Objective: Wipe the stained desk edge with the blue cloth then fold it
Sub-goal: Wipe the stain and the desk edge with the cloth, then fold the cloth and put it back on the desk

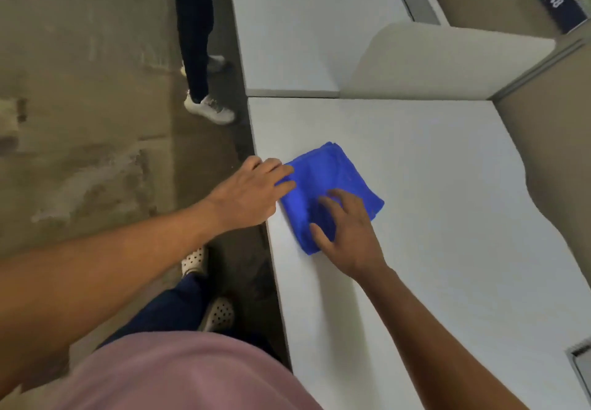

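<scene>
- The bright blue microfibre cloth [331,192] lies on the white laminate desk top [415,217], just beside the desk's front edge [271,233]. It is doubled into a rough rectangle with layers showing at its far corner.
- My left hand [252,192] reaches over the desk edge, fingers spread and flat, fingertips resting on the cloth's near-left side. It grips nothing; it presses.
- My right hand [347,233] lies palm down on the cloth's nearer half, fingers splayed wide. It pins the fabric and does not pinch it.
- Judgement: the cloth looks already doubled, so the step in hand appears to be flattening or finishing the fold. I see no stain on the visible edge, though blur limits that finding.
- To do it well: keep the right palm as an anchor, sweep the left fingers outward to drive out bulges, and square the corners before any further fold.
- Risk: the cloth sits close to the edge, and a push toward me could slide it off. Pressure should go down and inward.
- Also noted: a second person's dark trousers and white shoe [209,109] on the worn floor beyond, well apart from the work.
</scene>
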A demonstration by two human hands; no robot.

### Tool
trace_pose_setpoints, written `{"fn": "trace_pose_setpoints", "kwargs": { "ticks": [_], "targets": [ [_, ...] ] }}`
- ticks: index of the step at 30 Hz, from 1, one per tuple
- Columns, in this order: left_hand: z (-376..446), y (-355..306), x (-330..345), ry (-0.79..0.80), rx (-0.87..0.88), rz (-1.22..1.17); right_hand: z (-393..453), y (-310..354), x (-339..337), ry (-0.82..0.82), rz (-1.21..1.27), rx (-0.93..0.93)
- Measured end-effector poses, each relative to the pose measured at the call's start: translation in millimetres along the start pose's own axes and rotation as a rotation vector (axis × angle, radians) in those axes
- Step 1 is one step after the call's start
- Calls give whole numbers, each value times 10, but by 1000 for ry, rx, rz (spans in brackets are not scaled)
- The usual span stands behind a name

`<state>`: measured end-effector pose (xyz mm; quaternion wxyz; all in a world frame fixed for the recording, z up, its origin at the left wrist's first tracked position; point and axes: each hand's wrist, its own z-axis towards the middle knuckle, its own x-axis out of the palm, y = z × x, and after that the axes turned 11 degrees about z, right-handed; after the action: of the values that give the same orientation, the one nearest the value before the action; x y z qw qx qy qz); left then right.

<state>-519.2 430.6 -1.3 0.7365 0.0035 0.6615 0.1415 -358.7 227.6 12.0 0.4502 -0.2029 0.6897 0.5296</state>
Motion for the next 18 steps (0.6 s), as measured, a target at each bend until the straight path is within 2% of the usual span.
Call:
{"fn": "trace_pose_setpoints", "kwargs": {
  "ticks": [5,9,12,14,16,18],
  "targets": [
    [238,424,109,21,246,70,-326,125,8,198,-19,29],
    [463,664,135,44,432,39,-317,191,83,177,-94,46],
    [595,821,197,-15,543,11,-261,255,103,86,-95,86],
    [660,891,251,-58,598,-10,-236,282,77,-41,-29,127],
    [725,903,256,-62,587,-128,-194,324,10,-218,168,255],
    [789,873,184,13,454,-396,-117,379,-114,-393,484,425]
  ]
}}
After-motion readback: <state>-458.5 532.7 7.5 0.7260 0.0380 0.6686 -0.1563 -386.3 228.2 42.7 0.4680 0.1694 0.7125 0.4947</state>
